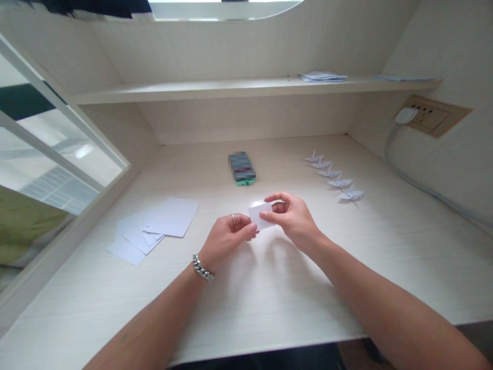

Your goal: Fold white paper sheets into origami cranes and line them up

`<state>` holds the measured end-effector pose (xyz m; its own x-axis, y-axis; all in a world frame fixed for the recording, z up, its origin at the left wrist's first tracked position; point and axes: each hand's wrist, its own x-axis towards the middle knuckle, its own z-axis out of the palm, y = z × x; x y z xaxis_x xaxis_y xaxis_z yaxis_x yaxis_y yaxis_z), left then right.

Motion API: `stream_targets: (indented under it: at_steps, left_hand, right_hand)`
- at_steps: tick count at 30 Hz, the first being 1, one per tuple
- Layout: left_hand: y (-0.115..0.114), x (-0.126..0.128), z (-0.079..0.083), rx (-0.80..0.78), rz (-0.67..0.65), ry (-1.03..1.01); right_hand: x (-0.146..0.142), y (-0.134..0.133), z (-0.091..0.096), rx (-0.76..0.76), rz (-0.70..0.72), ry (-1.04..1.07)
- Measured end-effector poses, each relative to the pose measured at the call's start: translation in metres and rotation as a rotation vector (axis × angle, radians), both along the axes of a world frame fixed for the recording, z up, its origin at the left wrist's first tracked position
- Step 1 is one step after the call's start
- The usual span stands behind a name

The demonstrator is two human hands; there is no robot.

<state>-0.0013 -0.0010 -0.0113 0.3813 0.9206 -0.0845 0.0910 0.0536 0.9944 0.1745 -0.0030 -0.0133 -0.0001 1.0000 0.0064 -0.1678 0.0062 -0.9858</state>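
A small white piece of paper (260,216), folded to a near-square, is held up between both hands over the middle of the desk. My left hand (231,234), with a ring on one finger and a chain bracelet at the wrist, pinches its lower left corner. On the right edge, my right hand (290,216) grips it between thumb and fingers, the thumb lying across its front. Off to the left of my hands, loose white paper sheets (173,216) overlap on the desk. Several folded paper cranes (341,183) stand in a slanting row to the right.
A phone-like device (242,168), blurred on top with a green lower edge, lies beyond my hands. Papers (323,76) rest on the shelf (200,91) above. A plug (406,115) sits in the right wall socket, its cable (431,192) running down along the desk's right side.
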Motion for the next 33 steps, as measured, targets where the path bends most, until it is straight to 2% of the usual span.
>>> stream_targets:
  at_steps: [5,10,16,19,25,28,33]
  left_hand:
    - [0.0028,0.0009,-0.0053,0.019,0.126,-0.002]
    - [0.0032,-0.0011,-0.0031,-0.045,0.112,-0.119]
    - [0.0022,-0.0007,-0.0013,0.018,0.192,-0.05]
    - [0.0024,0.0005,-0.0026,0.013,0.223,-0.132]
    - [0.0059,-0.0046,-0.0008,-0.096,0.244,-0.278]
    - [0.0066,-0.0062,0.0002,-0.08,0.274,-0.226]
    - [0.0029,-0.0013,-0.0024,0.041,0.128,0.021]
  right_hand:
    - [-0.0051,-0.0033,0.0031,-0.019,0.043,-0.045]
    - [-0.0039,-0.0024,0.0022,-0.008,0.055,-0.034]
    - [-0.0038,-0.0019,0.0007,-0.017,0.06,-0.076]
    - [-0.0055,-0.002,0.0006,-0.004,0.077,-0.089]
    - [-0.0017,-0.0009,0.0015,-0.038,0.039,-0.043]
    - [-0.0007,-0.0007,0.0024,-0.044,0.018,-0.03]
    - [-0.0032,-0.0017,0.0046,-0.047,0.051,-0.042]
